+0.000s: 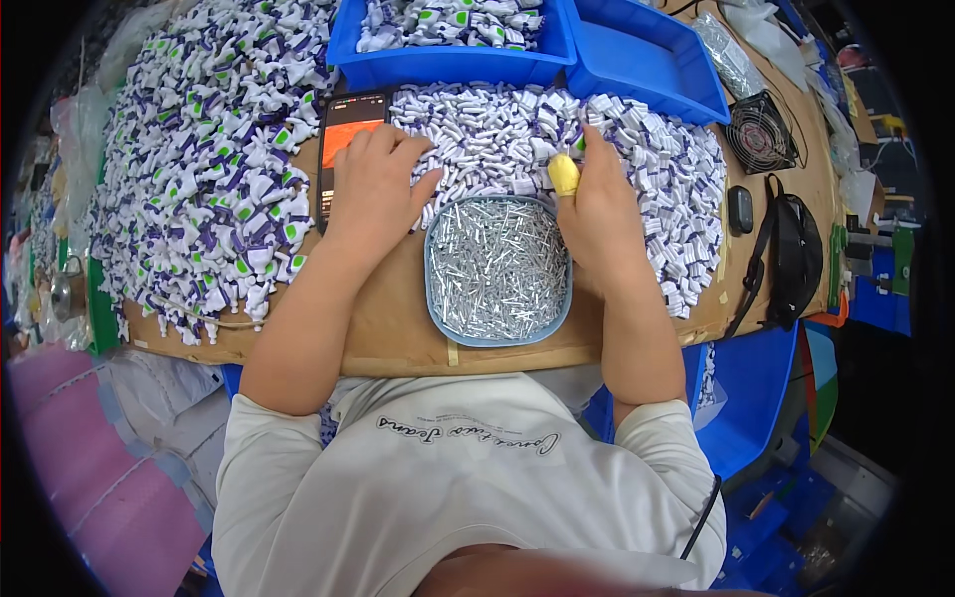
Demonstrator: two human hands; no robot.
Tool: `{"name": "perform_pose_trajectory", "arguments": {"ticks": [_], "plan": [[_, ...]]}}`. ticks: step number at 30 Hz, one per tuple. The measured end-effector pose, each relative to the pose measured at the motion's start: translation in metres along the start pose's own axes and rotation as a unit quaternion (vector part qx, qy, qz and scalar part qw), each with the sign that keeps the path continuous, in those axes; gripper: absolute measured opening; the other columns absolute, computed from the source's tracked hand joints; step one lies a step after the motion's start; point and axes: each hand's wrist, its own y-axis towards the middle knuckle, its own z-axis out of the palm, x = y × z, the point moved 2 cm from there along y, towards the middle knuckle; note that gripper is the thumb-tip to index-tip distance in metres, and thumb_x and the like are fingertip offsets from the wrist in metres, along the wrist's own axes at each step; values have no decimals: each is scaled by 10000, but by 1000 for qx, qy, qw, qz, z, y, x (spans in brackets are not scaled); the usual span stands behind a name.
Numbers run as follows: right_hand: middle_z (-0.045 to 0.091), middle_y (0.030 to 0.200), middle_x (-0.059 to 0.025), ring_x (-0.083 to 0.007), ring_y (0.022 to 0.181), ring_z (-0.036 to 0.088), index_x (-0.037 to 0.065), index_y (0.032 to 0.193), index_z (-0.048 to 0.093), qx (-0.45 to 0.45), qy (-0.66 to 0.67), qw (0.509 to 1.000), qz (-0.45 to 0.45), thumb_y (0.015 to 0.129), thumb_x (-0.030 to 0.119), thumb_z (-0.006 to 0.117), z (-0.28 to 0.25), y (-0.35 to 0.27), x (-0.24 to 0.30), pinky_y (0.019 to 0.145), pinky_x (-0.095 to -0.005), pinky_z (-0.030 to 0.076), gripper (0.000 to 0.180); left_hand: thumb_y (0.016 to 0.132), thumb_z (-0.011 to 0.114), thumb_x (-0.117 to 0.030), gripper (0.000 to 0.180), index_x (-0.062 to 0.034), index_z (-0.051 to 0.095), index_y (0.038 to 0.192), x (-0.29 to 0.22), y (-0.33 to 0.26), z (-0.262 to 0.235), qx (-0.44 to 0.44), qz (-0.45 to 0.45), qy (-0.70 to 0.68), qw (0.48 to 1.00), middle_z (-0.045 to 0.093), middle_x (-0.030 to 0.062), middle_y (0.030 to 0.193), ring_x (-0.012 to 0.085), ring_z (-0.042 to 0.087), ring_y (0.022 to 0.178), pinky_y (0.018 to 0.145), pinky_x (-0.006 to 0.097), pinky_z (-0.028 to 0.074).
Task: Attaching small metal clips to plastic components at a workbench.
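My left hand [376, 189] lies partly over a phone [352, 129] with an orange area on its screen. Its fingers are bent forward and the thumb stands apart, beside a heap of small white plastic pieces [463, 139]; I see nothing held in it. My right hand [605, 214], with a yellow cover [564, 175] on the thumb, is at the right rim of a blue-grey bowl [429, 274] full of small silvery metal pins [497, 269]. Between its thumb and forefinger shows a small white, purple and green plastic piece [579, 146], mostly hidden by the fingers.
A large heap of white and purple plastic pieces with green patches [214, 149] covers the left. White and purple blocks [681, 199] lie right. Blue bins [453, 68] stand behind. A small fan [761, 134], a black case [740, 210] and a black pouch [794, 249] are far right.
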Motion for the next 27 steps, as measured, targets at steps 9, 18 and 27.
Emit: {"name": "perform_pose_trajectory", "arguments": {"ticks": [9, 18, 27], "plan": [[495, 1120, -280, -443, 886, 580, -77, 1279, 327, 3, 15, 999, -35, 789, 15, 572, 3, -1, -3, 750, -471, 494, 556, 759, 699, -138, 138, -63, 650, 865, -3, 4, 0, -55, 51, -64, 995, 596, 54, 852, 227, 548, 774, 709, 352, 430], [501, 1120, -256, -388, 927, 578, -76, 1309, 325, -21, 50, 998, -45, 798, -34, 551, -5, -1, 7, 794, -431, 480, 560, 870, 607, -102, 109, -21, 564, 929, -28, -12, -9, 48, -47, -442, 894, 609, 74, 869, 110, 590, 773, 636, 233, 451], [503, 1192, -212, -302, 1047, 559, 19, 1416, 220, 55, 354, 871, -337, 920, 190, 530, 3, -21, 28, 869, -393, 452, 609, 963, 457, -147, 108, -63, 479, 1027, -40, -16, -11, 189, -249, -809, 498, 599, 85, 1032, 111, 589, 817, 618, 217, 466]]}}
